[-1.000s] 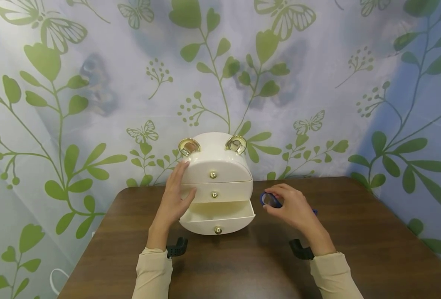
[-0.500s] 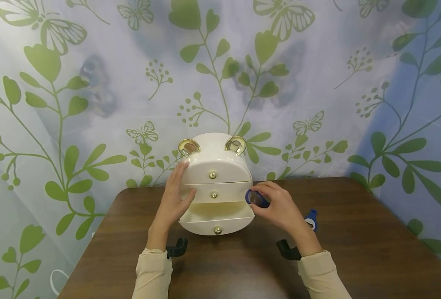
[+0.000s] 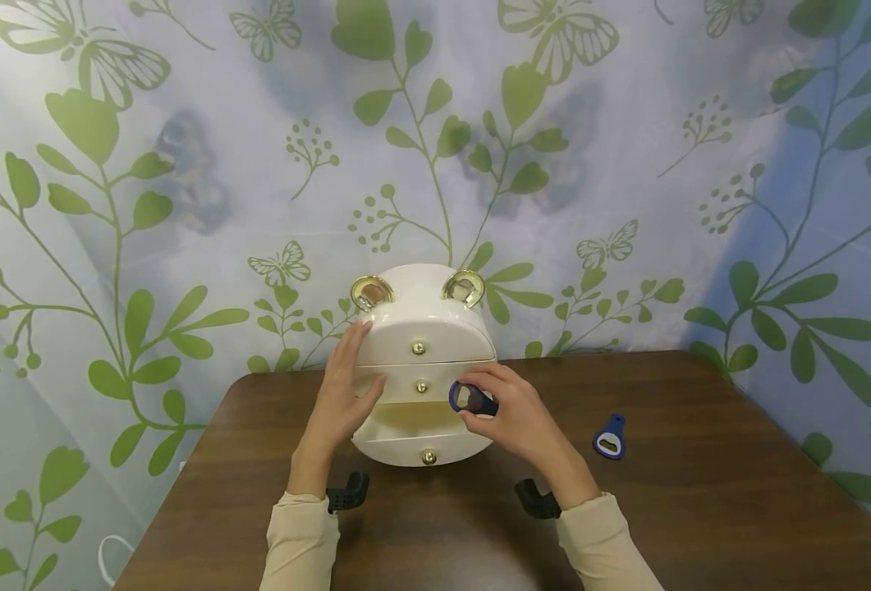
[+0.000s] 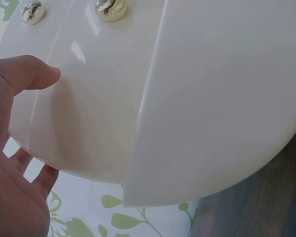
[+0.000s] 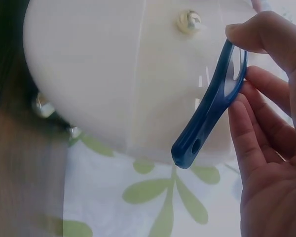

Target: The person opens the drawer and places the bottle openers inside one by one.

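Observation:
A white mini drawer chest with gold knobs and gold ears stands at the back of the table. Its bottom drawer is pulled out, and no contents show in the visible part. My left hand rests against the chest's left side, fingers extended and the thumb over the front. Between thumb and fingers my right hand pinches a blue bottle opener, held above the right part of the pulled-out drawer. The right wrist view shows that bottle opener tilted, its handle end pointing away from the palm.
Another blue bottle opener lies on the brown wooden table, right of my right forearm. Behind the table hangs a cloth printed with green leaves and butterflies. A dark wrist mount sits at each sleeve.
My right hand has moved left with the bottle opener, from beside the chest to over the bottom drawer. The other bottle opener has come into full view. My left hand stays put.

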Demonstrator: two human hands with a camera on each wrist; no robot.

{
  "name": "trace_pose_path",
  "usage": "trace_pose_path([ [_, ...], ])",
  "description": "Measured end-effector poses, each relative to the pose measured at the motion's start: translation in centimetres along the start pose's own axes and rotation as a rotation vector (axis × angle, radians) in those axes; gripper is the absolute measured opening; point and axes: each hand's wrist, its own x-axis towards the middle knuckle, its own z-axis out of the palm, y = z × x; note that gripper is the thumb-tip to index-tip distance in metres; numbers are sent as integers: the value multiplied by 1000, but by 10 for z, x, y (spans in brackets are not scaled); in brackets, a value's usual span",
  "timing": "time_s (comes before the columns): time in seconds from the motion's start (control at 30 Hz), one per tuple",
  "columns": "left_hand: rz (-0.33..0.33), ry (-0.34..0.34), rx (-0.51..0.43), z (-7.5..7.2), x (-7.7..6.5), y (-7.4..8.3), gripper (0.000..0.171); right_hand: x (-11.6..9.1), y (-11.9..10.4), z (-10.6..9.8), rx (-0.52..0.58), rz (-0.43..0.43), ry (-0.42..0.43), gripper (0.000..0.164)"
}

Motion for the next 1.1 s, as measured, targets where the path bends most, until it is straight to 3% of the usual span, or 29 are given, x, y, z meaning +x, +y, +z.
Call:
trace_pose_path([
  [0.47,-11,-13,-2,0,0,-1,86,4,-6,28,-24,-105,-21,44],
  [0.77,-14,-8,-9,0,0,0,85,-1,0,39,-56,-82,-54,45],
  [1.1,-31,-15,-10,-2,0,2,85,-4,5,43,-50,5,-115,44],
])
